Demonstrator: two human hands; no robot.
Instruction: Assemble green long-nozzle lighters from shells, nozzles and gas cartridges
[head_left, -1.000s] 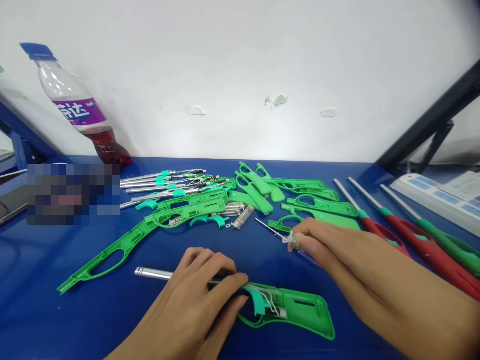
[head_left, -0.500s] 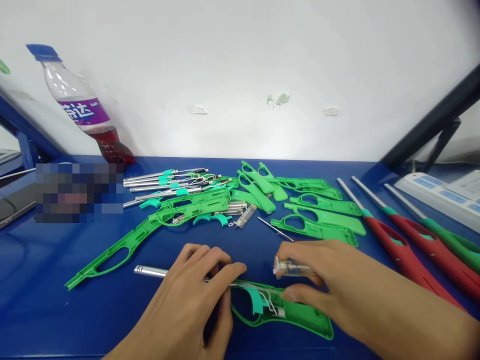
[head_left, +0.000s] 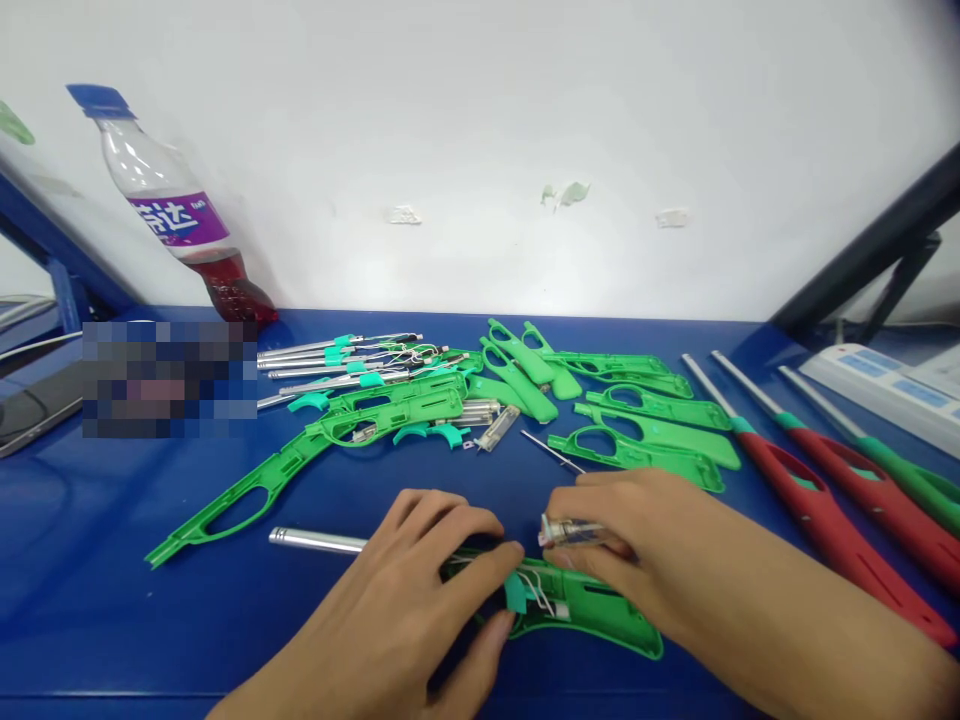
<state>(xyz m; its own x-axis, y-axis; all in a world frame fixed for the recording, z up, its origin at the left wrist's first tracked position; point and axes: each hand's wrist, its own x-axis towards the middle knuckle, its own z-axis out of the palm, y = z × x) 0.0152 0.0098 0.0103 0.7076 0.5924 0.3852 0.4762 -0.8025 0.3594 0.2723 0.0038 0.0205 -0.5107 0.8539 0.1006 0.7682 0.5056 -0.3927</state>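
Observation:
A green half shell [head_left: 611, 622] lies open side up near the table's front edge, with white wires and a teal trigger [head_left: 516, 592] in it. A silver tube [head_left: 319, 541] sticks out to its left. My left hand [head_left: 442, 590] is over the shell's left part, its thumb and index finger closed on the teal trigger. My right hand [head_left: 615, 520] pinches a small clear fuel tank [head_left: 571, 532] just above the shell's upper edge.
Behind lie green shell halves [head_left: 649, 440], silver tubes with wires [head_left: 315, 370] and loose clear tanks [head_left: 497, 430]. Red lighters [head_left: 832, 500] are at the right, beside a white power strip [head_left: 885, 385]. A bottle [head_left: 180, 215] leans at the back left.
My left hand has moved right along the shell, and its thumb and index finger have closed on the teal trigger. My right hand has shifted slightly left with the clear tank.

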